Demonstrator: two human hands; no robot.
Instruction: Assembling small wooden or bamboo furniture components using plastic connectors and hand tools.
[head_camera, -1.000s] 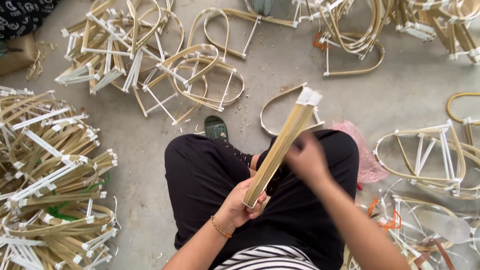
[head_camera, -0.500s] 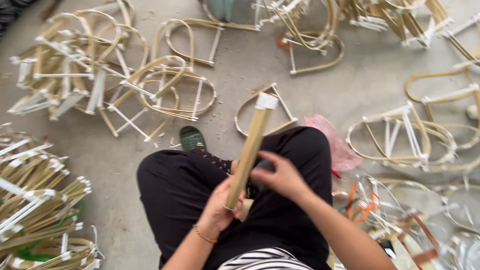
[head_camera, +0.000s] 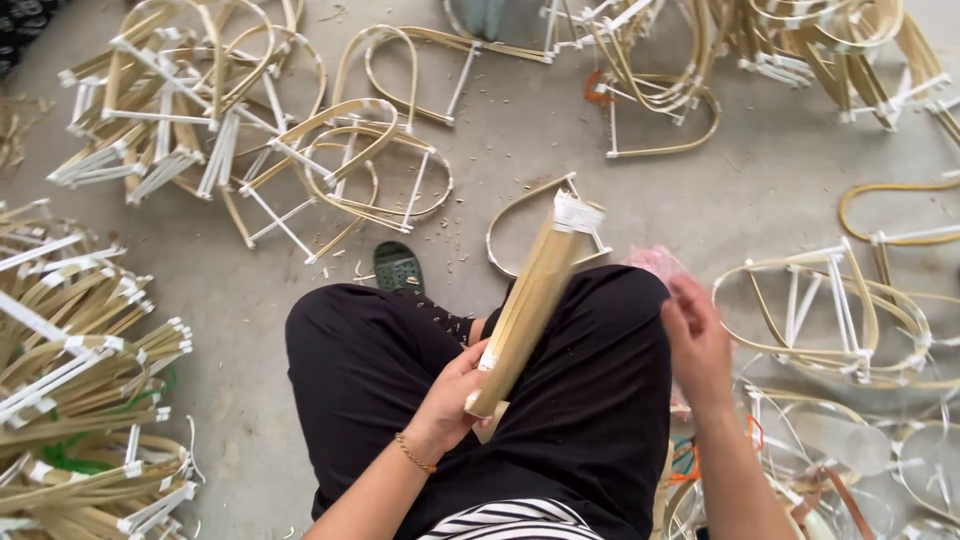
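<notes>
Over the lap, the left hand (head_camera: 452, 405) grips the low end of a stick bundle (head_camera: 530, 300) so it tilts up and stays tidy, while the right hand (head_camera: 697, 345) hangs open and empty beside the knee, near bent frames (head_camera: 830, 320).

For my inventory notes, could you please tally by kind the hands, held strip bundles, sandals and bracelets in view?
hands, the left hand and the right hand: 2
strip bundle, gripped by the left hand: 1
green sandal: 1
bracelet: 1
Total: 5
</notes>
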